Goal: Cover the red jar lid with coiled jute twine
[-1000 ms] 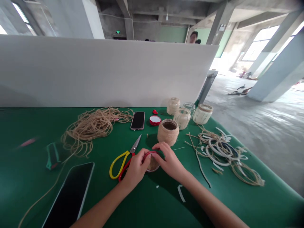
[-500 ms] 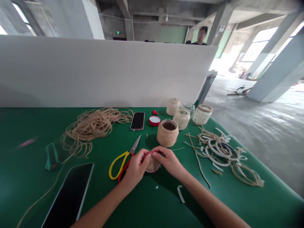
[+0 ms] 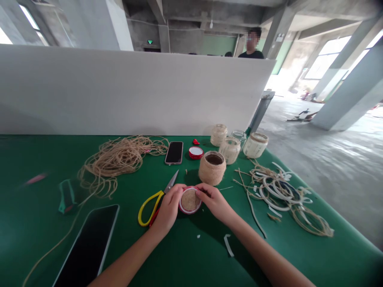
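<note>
**hands:** the left hand (image 3: 169, 208) and right hand (image 3: 213, 202) face each other across the held piece, probably so that it stays steady between them.
**fingers:** on both hands, the fingers (image 3: 180, 192) are curled in and closed on opposite sides of the rim, holding the piece just above the worktop.
**held piece:** a red-rimmed disc (image 3: 190, 200) faced with coiled twine, probably a jar lid, lies flat between the hands, its twine face up.
**beside the hands:** scissors (image 3: 149, 209) with yellow and red handles lie just by the left hand, within easy reach, their blades pointing away.
**worktop:** the green worktop (image 3: 191, 255) carries a dark tablet (image 3: 86, 247), a tangle of loose twine (image 3: 112, 163), and a heap of pale strips and twine (image 3: 278, 189).
**farther on:** a twine-wrapped jar (image 3: 212, 168), a smartphone (image 3: 174, 152), a red lid (image 3: 196, 152), and more jars (image 3: 255, 145) stand grouped near the far edge.
**beyond:** a white partition (image 3: 119, 91) backs the worktop, and a person (image 3: 251, 46) stands behind it.
</note>
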`<state>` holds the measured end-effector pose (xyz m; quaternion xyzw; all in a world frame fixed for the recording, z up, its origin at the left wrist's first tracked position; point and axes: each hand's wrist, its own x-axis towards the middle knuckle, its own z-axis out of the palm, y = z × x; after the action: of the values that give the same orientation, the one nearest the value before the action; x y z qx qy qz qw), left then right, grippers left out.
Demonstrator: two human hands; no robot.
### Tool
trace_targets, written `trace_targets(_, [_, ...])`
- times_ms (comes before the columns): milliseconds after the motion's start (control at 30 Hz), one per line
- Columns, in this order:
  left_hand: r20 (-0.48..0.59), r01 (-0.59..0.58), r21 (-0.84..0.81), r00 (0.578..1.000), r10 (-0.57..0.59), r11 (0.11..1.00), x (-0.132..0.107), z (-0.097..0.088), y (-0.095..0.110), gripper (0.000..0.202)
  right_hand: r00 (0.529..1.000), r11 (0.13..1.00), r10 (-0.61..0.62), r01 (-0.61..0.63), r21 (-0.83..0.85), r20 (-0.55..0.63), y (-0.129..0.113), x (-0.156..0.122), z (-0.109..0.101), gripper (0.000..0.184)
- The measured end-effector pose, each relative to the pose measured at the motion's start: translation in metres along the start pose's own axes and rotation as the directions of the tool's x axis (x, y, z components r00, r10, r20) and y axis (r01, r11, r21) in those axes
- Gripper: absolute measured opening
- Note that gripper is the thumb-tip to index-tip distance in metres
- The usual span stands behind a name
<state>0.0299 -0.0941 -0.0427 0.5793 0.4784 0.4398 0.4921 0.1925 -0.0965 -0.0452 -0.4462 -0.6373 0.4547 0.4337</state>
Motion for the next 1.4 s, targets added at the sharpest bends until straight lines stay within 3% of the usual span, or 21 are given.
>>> trace_targets(233, [0.156, -0.036, 0.085, 0.987, 0.022, 0.996, 0.003, 0.0, -0.006, 0.022, 0.996, 0.997, -0.007, 0.013, -0.074, 0.091, -0.007, -0.004, -0.001, 0.02])
trace_targets(333, [0.188, -0.052, 0.069, 0.981, 0.038, 0.996, 0.003, 0.0, -0.008, 0.02, 0.997, 0.996, 0.006, 0.001, -0.089, 0.078, -0.009, -0.004, 0.001, 0.021])
trace_targets(600, [0.079, -0.059, 0.089, 0.996, 0.052, 0.994, 0.001, 0.0, -0.008, 0.02, 0.998, 0.978, -0.052, 0.041, -0.204, -0.047, -0.003, -0.003, 0.0, 0.022])
trace_targets(933, [0.052, -0.064, 0.106, 0.997, 0.059, 0.992, 0.001, 0.0, -0.007, 0.019, 0.98, 0.935, -0.167, 0.122, -0.333, -0.108, -0.003, -0.003, -0.001, 0.016])
trace_targets(1033, [0.037, -0.039, 0.058, 0.999, 0.037, 0.998, 0.002, 0.0, -0.007, 0.019, 0.957, 0.864, -0.256, 0.163, -0.477, -0.137, -0.003, -0.005, -0.001, 0.015])
trace_targets(1167, [0.004, 0.019, -0.028, 1.0, -0.019, 0.999, 0.005, 0.0, -0.011, 0.02, 0.928, 0.692, -0.369, 0.244, -0.68, -0.043, -0.007, -0.008, 0.0, 0.013])
trace_targets(1400, [-0.02, 0.051, -0.061, 0.998, -0.052, 0.997, 0.008, 0.0, -0.012, 0.019, 0.904, 0.525, -0.42, 0.318, -0.79, 0.085, -0.01, -0.011, 0.0, 0.021])
